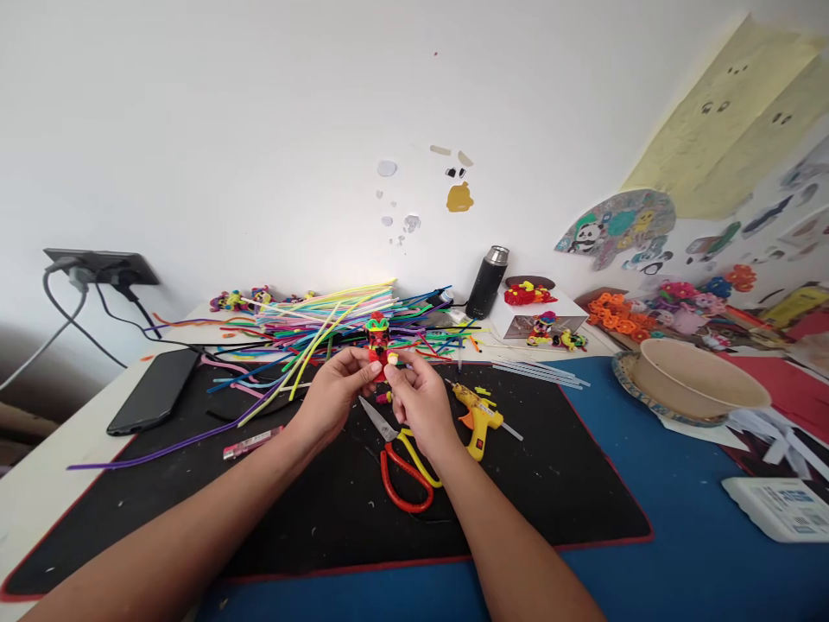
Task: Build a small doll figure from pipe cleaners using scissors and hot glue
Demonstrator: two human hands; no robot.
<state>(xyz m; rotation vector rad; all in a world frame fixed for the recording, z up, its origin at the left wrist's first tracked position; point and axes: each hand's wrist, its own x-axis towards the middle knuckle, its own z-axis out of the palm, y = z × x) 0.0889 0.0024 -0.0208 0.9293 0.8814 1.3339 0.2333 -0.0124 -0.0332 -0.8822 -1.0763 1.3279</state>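
Note:
Between my two hands, above the black mat (311,527), is a small pipe-cleaner figure (377,333) in red, green and black. My left hand (337,389) pinches its left side between thumb and fingers. From the other side my right hand (418,397) closes on it, with a small pale yellow piece (392,358) showing at the fingertips. Scissors (405,475) with red and yellow handles lie just below the hands, their tips pointing up-left. A yellow hot glue gun (477,419) rests right of my right hand, a glue stick poking from its back.
Behind the hands lies a heap of coloured pipe cleaners (324,313). A phone (154,393) and a pink-labelled lighter-like stick (252,442) lie left. A black thermos (487,283), clear glue sticks (541,373), finished figures (544,326) and a beige bowl (703,380) stand right.

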